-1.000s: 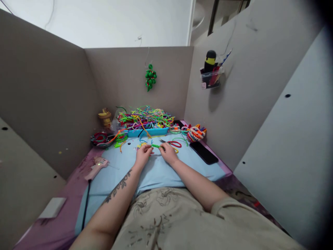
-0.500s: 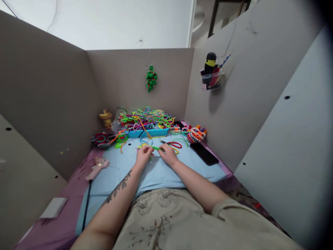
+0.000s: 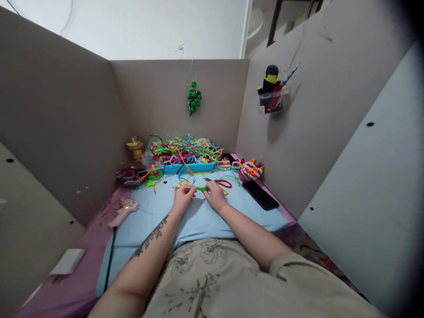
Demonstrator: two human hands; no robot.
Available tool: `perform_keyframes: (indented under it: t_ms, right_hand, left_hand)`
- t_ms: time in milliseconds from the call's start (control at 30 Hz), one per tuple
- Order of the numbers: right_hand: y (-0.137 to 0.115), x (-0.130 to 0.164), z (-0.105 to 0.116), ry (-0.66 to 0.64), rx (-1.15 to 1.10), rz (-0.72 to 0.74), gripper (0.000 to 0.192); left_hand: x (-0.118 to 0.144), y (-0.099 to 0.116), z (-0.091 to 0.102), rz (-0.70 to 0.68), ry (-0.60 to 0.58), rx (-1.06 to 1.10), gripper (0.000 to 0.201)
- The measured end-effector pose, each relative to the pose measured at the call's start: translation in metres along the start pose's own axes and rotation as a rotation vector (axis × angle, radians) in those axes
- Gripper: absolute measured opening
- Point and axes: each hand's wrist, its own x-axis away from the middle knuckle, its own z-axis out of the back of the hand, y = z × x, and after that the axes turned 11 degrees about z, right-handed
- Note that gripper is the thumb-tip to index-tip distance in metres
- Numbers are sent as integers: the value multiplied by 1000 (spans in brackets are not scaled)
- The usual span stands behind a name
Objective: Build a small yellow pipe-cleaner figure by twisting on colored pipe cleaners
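Observation:
Between my two hands stretches a short green piece (image 3: 201, 188) that looks like braided or wrapped cord. My left hand (image 3: 184, 195) pinches its left end, and my right hand (image 3: 214, 195) pinches the right end. Part of the cord is hidden by my fingers. Just beyond my right hand lie scissors with red handles (image 3: 224, 183), with a yellow loop (image 3: 225, 191) beside the fingers. Yellow and blue cord bits (image 3: 183, 181) lie behind my left hand.
A blue tray (image 3: 202, 168) heaped with colourful cords stands at the back. On the right are a phone (image 3: 260, 195) and a striped cord bundle (image 3: 251, 170). Leftward lie a pink glue gun (image 3: 123, 213) with a black cable, a dark bowl (image 3: 139, 180) and a white box (image 3: 68, 261).
My hands keep hold of the green cord, with only a slight shift of the fingers. The whole view has moved a little.

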Motion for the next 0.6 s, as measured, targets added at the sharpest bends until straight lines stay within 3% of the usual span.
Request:
perform_keyframes:
  t_ms: [167, 600]
  right_hand:
    - [0, 0, -1, 8, -27, 2, 4]
    - [2, 0, -1, -24, -163, 65, 15]
  left_hand:
    - [0, -1, 1, -44, 56, -1, 28]
    - [-8, -13, 2, -152, 26, 25, 26]
